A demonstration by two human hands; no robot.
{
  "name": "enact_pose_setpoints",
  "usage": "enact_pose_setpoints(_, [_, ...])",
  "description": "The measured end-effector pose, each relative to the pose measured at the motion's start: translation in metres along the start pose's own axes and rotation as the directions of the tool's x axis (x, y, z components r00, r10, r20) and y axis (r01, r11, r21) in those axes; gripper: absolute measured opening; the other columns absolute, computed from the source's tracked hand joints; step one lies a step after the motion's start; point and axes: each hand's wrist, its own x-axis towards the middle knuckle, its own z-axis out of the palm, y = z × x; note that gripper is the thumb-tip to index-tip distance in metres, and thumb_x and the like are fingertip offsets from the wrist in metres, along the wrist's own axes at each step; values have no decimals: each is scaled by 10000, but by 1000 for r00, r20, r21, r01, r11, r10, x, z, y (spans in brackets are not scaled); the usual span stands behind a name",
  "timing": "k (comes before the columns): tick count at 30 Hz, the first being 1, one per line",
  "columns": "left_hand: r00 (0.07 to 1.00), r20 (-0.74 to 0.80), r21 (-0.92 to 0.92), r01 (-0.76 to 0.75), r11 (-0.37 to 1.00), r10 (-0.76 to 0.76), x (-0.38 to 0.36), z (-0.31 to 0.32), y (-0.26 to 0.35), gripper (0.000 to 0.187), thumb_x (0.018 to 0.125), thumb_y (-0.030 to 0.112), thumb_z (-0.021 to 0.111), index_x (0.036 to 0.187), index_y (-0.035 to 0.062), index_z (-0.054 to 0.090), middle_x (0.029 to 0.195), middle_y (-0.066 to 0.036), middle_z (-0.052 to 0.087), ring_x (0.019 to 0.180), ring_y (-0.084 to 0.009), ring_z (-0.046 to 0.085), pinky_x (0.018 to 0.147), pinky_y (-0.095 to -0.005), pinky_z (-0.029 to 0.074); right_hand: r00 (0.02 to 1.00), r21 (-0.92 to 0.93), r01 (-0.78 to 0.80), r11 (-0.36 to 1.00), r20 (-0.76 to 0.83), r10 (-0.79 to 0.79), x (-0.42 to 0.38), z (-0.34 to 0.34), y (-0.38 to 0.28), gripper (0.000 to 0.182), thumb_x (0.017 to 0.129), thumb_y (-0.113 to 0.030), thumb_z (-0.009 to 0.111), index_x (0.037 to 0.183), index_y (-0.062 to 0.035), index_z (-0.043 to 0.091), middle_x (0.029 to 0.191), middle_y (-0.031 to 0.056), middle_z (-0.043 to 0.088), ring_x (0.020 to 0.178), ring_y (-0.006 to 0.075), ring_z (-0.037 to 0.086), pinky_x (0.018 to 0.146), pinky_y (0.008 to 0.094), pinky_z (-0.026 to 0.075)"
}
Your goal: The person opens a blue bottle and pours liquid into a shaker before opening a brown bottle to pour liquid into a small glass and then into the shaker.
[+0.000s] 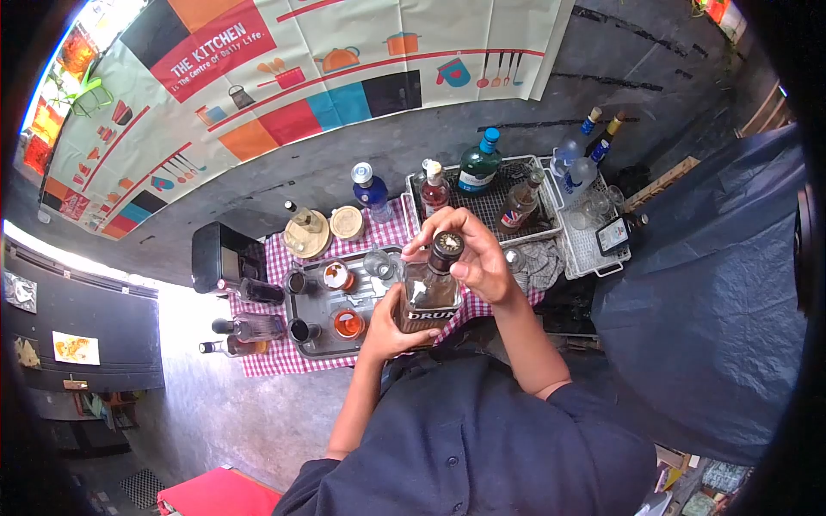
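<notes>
Bottle in both hands over the drinks tray

So the left hand [387, 331] is wrapped around the lower body of a square glass bottle [428, 297] with brownish liquid in it, fingers closed tight on it, and the right hand [475, 258] is curled over the top, fingertips pinching the dark cap [446, 249]. The bottle sits upright, held up close to the chest, above the near edge of a metal tray [311, 308] on the red-checked tabletop [267, 357]. The tray has a couple of small glasses with orange-red drink [348, 323] and some dark cups in it. Further back there's a wire basket [499, 202] with a green bottle [479, 166] and a few others, plus a blue-capped bottle [370, 189] just left of it. A kitchen banner [258, 77] hangs on the wall behind.
</notes>
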Motion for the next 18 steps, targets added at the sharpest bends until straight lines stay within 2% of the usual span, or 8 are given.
enact_pose_setpoints(2, [1000, -4, -7, -8, 1000, 8, 0, 0, 0, 724, 624, 203, 931, 1204, -7, 553, 1097, -108, 659, 1032, -178, 637, 933, -335, 494, 999, 5, 29, 1000, -18, -29, 1, 4, 0, 462, 799, -109, 711, 1143, -57, 407, 1159, 113, 448, 1217, 274, 541, 1067, 488, 483])
enact_pose_setpoints(4, [1000, -7, -28, -12, 1000, 12, 1, 0, 1, 734, 624, 201, 930, 1215, -9, 550, 1100, -109, 659, 1034, -179, 637, 935, -335, 494, 995, -11, 102, 995, -14, -103, 2, 3, 5, 482, 809, -121, 724, 1157, -68, 394, 1157, 106, 438, 1241, 276, 523, 1072, 478, 475])
enact_pose_setpoints(5, [1000, -8, 22, -29, 999, 29, 1, -1, 4, 729, 626, 202, 928, 1215, -10, 555, 1096, -102, 658, 1025, -172, 634, 931, -331, 493, 990, -18, 139, 990, -12, -139, 2, 2, 8, 492, 815, -127, 730, 1164, -74, 387, 1156, 103, 434, 1253, 277, 514, 1074, 472, 472])
enact_pose_setpoints(8, [1000, -14, 53, -26, 998, 26, 2, -2, 9, 712, 630, 204, 925, 1206, -8, 563, 1088, -95, 655, 1017, -165, 629, 928, -327, 490, 995, -46, 102, 994, 23, -101, 2, -2, 13, 515, 833, -154, 747, 1177, -90, 369, 1152, 87, 419, 1237, 274, 532, 1086, 468, 455])
enact_pose_setpoints(14, [1000, -7, 54, -26, 998, 27, 3, -5, 10, 696, 624, 210, 925, 1181, -6, 570, 1066, -92, 659, 1010, -163, 628, 920, -324, 489, 1000, -18, 14, 1000, 7, -14, 0, 2, 7, 461, 860, -168, 729, 1181, -56, 417, 1176, 101, 473, 1189, 264, 571, 1074, 467, 457])
enact_pose_setpoints(17, [997, -42, 34, -64, 997, 65, 3, -4, 5, 690, 619, 211, 925, 1168, -8, 570, 1043, -90, 665, 986, -164, 635, 904, -321, 494, 995, -74, 45, 996, 90, -38, 2, -4, 6, 441, 866, -162, 712, 1187, -42, 435, 1187, 115, 493, 1195, 260, 565, 1065, 456, 458])
enact_pose_setpoints(18, [997, -38, 47, -64, 997, 66, 3, -5, 5, 685, 618, 210, 924, 1163, -9, 571, 1037, -90, 666, 978, -164, 637, 898, -320, 496, 995, -81, 69, 994, 74, -63, 2, -3, 6, 441, 860, -154, 715, 1181, -44, 433, 1183, 113, 490, 1196, 258, 563, 1065, 454, 457])
